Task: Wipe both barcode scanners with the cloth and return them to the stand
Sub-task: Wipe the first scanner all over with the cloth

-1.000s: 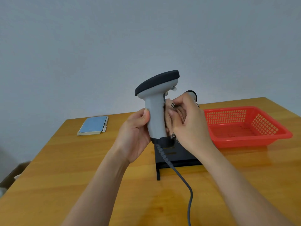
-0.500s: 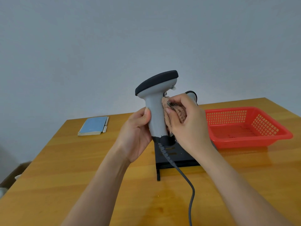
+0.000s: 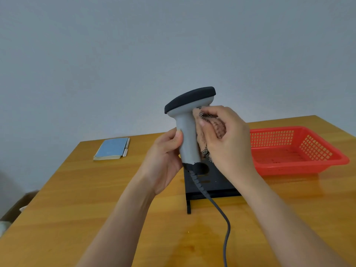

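Wood table [image 3: 77, 199]: left hand [image 3: 163, 160] grips scanner [image 3: 187, 135] handle upright; right hand [image 3: 229, 139], fingers curled, presses cloth [image 3: 212, 128] vs it.

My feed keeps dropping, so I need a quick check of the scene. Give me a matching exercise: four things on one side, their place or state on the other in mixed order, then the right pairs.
Things:
1. barcode scanner
2. cloth
3. red basket
4. blue notebook

Places or states:
A. lies flat at the far left of the table
B. held upright by its handle in the left hand
C. stands on the table to the right of the black stand
D. pressed against the scanner's handle by the right hand

Pairs: 1-B, 2-D, 3-C, 4-A
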